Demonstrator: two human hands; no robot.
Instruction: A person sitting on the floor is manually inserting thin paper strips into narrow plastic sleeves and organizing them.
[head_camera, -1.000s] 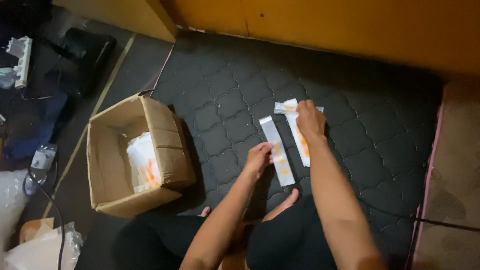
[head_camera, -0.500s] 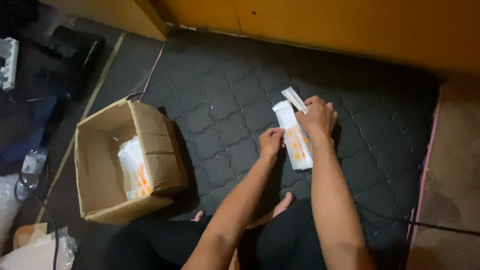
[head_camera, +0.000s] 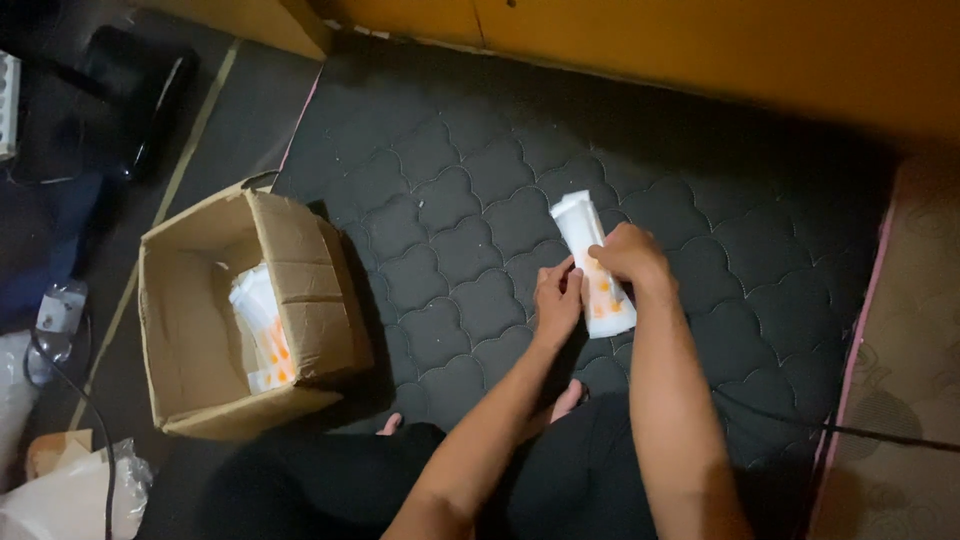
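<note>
A stack of long white packets with orange marks (head_camera: 592, 262) lies on the dark quilted mat (head_camera: 450, 190) in front of me. My right hand (head_camera: 625, 255) rests on top of the stack and grips its right side. My left hand (head_camera: 556, 298) presses against the stack's left edge, fingers closed on it. Both hands square the packets together. To the left stands an open cardboard box (head_camera: 190, 330) with more white and orange packets (head_camera: 262, 330) leaning inside it.
A yellow wooden wall (head_camera: 700, 50) runs along the back. At the right lies a patterned rug (head_camera: 905, 330) with a thin black cable (head_camera: 880, 435) across it. A plastic bag (head_camera: 70, 495), cables and dark items sit at the left. My legs are folded below.
Two packets lay side by side on the mat a second ago. Both hands have gathered them into one stack and moved it slightly nearer to me.
</note>
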